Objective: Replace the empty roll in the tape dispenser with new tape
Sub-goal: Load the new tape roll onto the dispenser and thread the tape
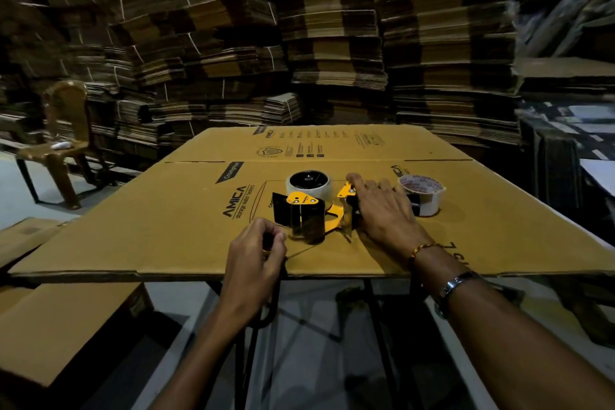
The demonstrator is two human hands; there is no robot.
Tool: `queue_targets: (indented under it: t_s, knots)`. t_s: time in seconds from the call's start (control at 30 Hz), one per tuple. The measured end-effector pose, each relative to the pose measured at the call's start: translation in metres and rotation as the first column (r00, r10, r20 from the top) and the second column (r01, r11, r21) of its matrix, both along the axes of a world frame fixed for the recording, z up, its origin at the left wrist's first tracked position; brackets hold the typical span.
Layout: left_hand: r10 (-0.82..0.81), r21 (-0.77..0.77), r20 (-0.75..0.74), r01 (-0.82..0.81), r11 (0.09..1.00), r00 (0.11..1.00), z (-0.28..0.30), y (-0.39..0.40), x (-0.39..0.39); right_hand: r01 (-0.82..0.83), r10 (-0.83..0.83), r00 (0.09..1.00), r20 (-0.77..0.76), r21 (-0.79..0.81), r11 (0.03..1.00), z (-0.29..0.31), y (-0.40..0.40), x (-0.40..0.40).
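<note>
A yellow and black tape dispenser (pixel 301 213) lies on its side on a flattened cardboard box (pixel 166 220). A clear tape roll (pixel 308 184) sits on its hub at the far end. A second roll (pixel 423 194) with a white printed core stands upright to the right, apart from the dispenser. My left hand (pixel 256 255) is at the dispenser's near end, fingers curled and pinching a small dark part there. My right hand (pixel 382 210) lies palm down over the dispenser's right end, fingers fairly straight, the forefinger touching a yellow bracket (pixel 346 191).
The cardboard sheet covers a table with black metal legs (pixel 376 316), its near edge just under my wrists. A brown plastic chair (pixel 63 143) stands at the left. Tall stacks of flat cartons (pixel 332 43) wall in the back. More cartons (pixel 66 319) lie low at the left.
</note>
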State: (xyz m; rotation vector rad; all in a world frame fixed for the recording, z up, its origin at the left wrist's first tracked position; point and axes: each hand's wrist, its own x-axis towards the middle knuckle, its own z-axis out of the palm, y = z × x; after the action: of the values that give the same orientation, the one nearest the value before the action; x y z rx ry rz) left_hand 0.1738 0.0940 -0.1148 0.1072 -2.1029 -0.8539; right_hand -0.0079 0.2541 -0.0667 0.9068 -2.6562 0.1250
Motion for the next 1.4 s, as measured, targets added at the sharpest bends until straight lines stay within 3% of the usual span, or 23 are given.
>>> queue_targets:
  t_s: [0.23, 0.5, 0.63, 0.83, 1.17, 1.4]
  knots:
    - [0.102, 0.051, 0.071, -0.106, 0.993, 0.992, 0.006, -0.018, -0.022, -0.001, 0.001, 1.000, 0.006, -0.002, 1.000, 0.000, 0.000, 0.002]
    - [0.085, -0.022, 0.136, -0.083, 0.996, 0.987, 0.013, -0.028, -0.039, -0.025, 0.025, 0.999, 0.023, -0.009, 1.000, 0.004, 0.005, 0.006]
    - [0.021, 0.074, 0.219, -0.039, 0.997, 0.975, 0.016, -0.035, -0.042, -0.033, 0.032, 0.998, 0.061, 0.012, 0.999, 0.008, 0.005, 0.007]
    - [-0.055, 0.082, 0.138, 0.044, 0.996, 0.989, 0.018, -0.036, -0.029, -0.023, 0.022, 0.994, 0.105, 0.012, 1.000, 0.010, 0.004, 0.005]
    - [-0.109, -0.130, 0.077, 0.119, 0.984, 0.991, 0.021, -0.012, -0.004, 0.002, -0.001, 0.993, 0.122, -0.008, 1.000, 0.012, 0.001, 0.007]
    - [-0.071, -0.010, 0.052, 0.072, 0.997, 0.996, 0.016, -0.015, -0.006, -0.004, 0.004, 0.992, 0.123, -0.007, 1.000, 0.012, 0.001, 0.008]
